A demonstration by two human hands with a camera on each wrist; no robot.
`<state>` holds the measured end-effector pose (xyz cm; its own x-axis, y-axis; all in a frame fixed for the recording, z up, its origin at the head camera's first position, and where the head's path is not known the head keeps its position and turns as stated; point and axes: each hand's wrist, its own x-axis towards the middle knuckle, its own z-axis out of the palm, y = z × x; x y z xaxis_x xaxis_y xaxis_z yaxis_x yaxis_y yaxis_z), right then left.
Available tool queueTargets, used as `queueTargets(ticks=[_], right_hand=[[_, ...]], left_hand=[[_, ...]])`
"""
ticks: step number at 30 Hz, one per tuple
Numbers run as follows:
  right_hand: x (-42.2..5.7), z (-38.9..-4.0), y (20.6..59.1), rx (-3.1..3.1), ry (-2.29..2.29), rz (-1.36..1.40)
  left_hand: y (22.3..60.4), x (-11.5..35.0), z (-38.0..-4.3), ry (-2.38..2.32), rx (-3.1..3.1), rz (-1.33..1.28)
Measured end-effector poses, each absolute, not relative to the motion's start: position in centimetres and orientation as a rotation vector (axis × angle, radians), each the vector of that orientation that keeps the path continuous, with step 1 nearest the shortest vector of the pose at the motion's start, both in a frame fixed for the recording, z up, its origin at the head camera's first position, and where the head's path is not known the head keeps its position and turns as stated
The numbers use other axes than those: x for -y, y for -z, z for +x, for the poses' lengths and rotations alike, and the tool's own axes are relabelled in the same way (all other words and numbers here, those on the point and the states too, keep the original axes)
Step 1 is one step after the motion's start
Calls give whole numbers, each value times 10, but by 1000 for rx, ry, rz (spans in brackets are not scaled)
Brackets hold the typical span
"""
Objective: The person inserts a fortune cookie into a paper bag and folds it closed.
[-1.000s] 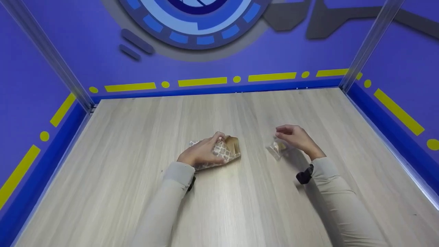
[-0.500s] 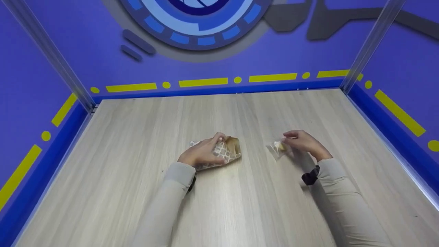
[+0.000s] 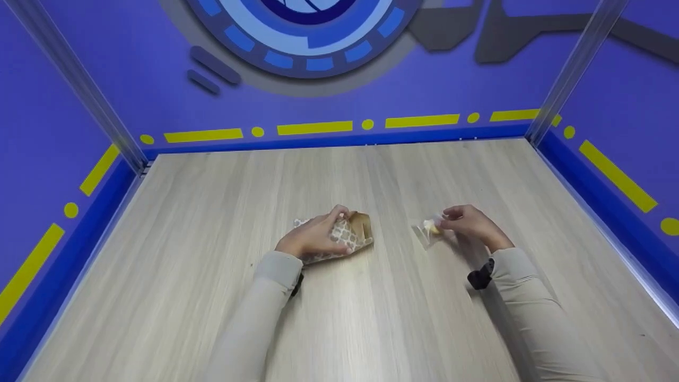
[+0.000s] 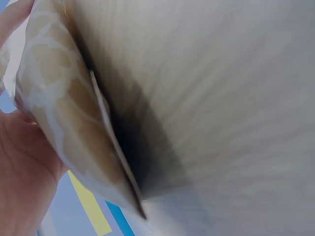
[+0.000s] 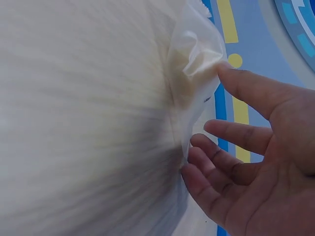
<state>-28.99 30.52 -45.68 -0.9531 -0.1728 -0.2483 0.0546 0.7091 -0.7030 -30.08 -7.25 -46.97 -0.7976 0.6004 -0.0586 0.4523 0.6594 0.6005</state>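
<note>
Tan-and-white patterned paper bag (image 3: 345, 233) gapes at one end.

Between my left grip (image 3: 316, 234) and my right grip (image 3: 473, 225) I have a lane of bare surface (image 3: 390, 265), blocked rightward by the clear plastic packet (image 3: 427, 228), leftward by the patterned paper bag (image 3: 344, 232); beyond both grips, room runs to the back wall (image 3: 451, 93).

No text is legible; a dark mark (image 5: 207, 100) on the clear packet (image 5: 201, 51) is too small.
</note>
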Motion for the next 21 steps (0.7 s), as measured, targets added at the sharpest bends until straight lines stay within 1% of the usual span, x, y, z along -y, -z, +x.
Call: queueTargets(ticks=[21], right_hand=[[-298,-292,466,-2602,1161,72]], left_hand=[[470,72,-301,-838,-2637,853]])
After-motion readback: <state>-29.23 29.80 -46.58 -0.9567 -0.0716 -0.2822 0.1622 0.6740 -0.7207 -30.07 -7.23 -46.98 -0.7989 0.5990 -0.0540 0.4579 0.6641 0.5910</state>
